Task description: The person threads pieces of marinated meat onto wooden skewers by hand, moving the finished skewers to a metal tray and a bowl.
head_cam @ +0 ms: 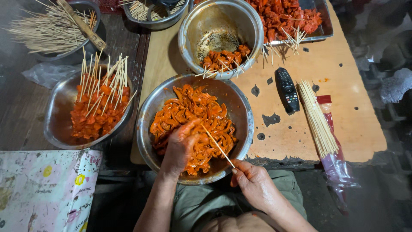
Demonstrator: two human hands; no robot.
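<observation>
Marinated orange meat strips (pixel 193 116) fill the central steel bowl (pixel 244 107) — the left hand (pixel 180 144), at 7 o'clock in it, is closed on strips. At 5 o'clock, a bamboo skewer (pixel 218 146) is pinched by the right hand (pixel 253 182). Remote control (pixel 286 90) at 2 o'clock.

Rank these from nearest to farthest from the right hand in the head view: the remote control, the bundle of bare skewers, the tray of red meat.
From the right hand:
1. Remote control, up on the board.
2. Bundle of bare skewers, off to the right; nearly as close.
3. Tray of red meat, at the far edge.
</observation>
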